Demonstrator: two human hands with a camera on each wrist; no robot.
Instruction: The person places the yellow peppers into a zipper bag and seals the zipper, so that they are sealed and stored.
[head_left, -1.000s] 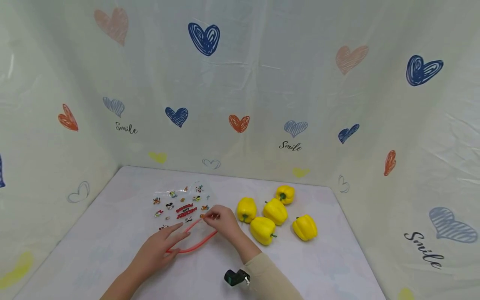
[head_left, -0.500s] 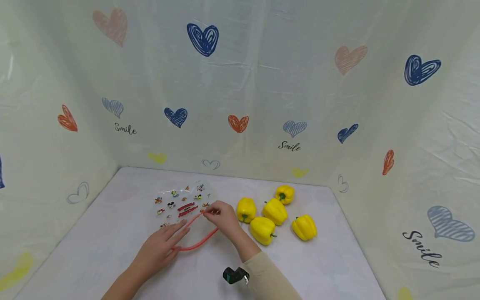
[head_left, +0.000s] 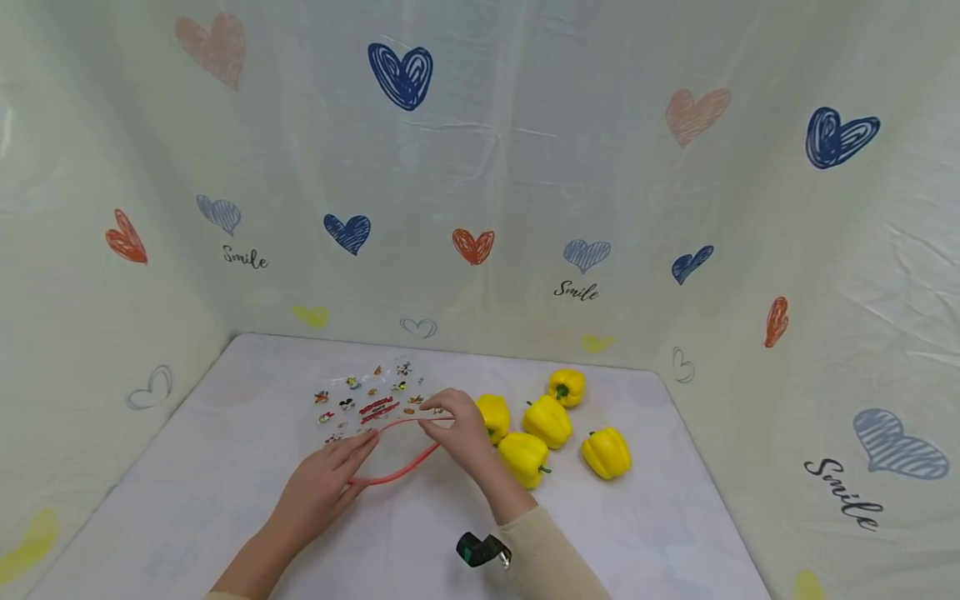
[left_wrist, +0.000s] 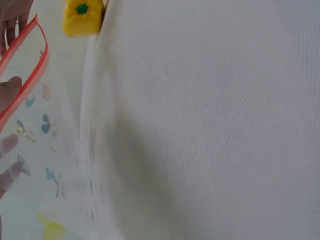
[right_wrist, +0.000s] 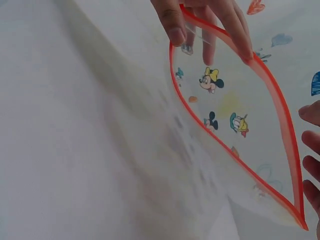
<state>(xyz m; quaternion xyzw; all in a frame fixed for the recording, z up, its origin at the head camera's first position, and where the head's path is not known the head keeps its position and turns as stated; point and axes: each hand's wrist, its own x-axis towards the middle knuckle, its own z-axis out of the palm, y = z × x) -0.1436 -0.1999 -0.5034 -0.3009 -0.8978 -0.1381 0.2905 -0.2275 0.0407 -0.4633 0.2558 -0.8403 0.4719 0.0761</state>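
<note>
A clear plastic bag [head_left: 386, 392] printed with cartoon figures has a red rim, which stands parted in the right wrist view [right_wrist: 287, 130]. My left hand [head_left: 318, 483] holds the rim at its left end, thumb on one edge and fingers spread on the other; some fingers show through the plastic in the left wrist view. My right hand [head_left: 461, 433] is at the right end of the rim, thumb and index finger apart. In the right wrist view the right hand's fingers [right_wrist: 311, 142] lie loosely beside the rim's pointed corner, with no visible grip.
Several yellow bell peppers [head_left: 547, 422] are grouped right of the right hand, one of them [head_left: 606, 453] apart at the right. A small black object [head_left: 480, 550] is beside the right sleeve. A curtain printed with hearts [head_left: 510, 167] surrounds the table [head_left: 637, 533].
My right hand has moved right and slightly away from me, and its thumb and index finger have parted from the rim. My left hand and the rim have shifted slightly away from me.
</note>
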